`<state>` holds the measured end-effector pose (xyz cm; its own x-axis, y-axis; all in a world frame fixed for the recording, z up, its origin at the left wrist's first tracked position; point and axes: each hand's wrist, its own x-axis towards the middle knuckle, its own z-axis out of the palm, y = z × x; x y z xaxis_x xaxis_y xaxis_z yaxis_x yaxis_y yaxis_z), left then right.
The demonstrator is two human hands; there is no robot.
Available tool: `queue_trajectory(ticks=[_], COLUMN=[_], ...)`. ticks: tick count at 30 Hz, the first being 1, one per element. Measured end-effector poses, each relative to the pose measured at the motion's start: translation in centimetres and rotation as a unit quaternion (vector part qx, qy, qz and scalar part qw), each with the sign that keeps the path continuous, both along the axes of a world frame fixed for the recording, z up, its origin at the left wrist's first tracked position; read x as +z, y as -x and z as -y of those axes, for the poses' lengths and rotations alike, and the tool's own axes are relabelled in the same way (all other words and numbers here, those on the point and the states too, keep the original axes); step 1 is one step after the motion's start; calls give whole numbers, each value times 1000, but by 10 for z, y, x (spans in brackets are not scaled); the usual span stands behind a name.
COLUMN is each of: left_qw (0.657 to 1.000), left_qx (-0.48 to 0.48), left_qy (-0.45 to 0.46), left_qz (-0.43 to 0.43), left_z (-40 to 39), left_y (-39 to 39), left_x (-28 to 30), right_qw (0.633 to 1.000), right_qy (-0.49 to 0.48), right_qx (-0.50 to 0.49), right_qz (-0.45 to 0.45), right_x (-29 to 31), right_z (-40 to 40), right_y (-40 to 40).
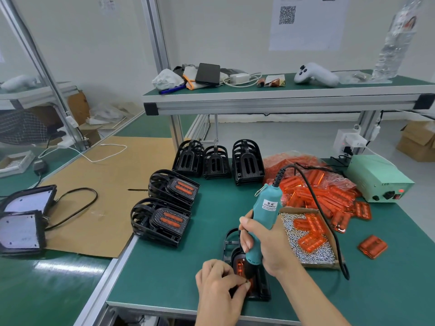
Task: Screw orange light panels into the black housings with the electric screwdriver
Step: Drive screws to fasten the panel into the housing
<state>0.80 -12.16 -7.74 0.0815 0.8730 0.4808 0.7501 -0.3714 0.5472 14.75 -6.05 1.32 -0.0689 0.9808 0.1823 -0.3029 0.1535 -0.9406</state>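
Now | green bench (179, 267), white walls | right hand (266, 245) grips screwdriver (263, 217) | left hand (219, 285) pinches panel (240, 267)

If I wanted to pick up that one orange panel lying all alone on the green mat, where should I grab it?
Probably pinch the lone flat orange plastic light panel by its two long edges, coming straight down from above. It lies flat on the green table mat with bare mat all round it, apart from the cardboard tray of small silver screws, so fingers fit on both sides.
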Motion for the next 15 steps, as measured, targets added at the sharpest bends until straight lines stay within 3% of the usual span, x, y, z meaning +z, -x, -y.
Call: queue_trajectory(ticks=[9,15], left_qw=[999,997], left_qx=[-40,-80], left_qy=[3,19], left_qz=[27,-1], left_z=[0,0], left_y=[1,8], left_x=[1,3], right_qw=[999,999], right_qy=[-18,-17], right_qx=[19,27], right_qz=[33,34], right_x=[-3,-6], right_z=[1,1], right_y=[3,1])
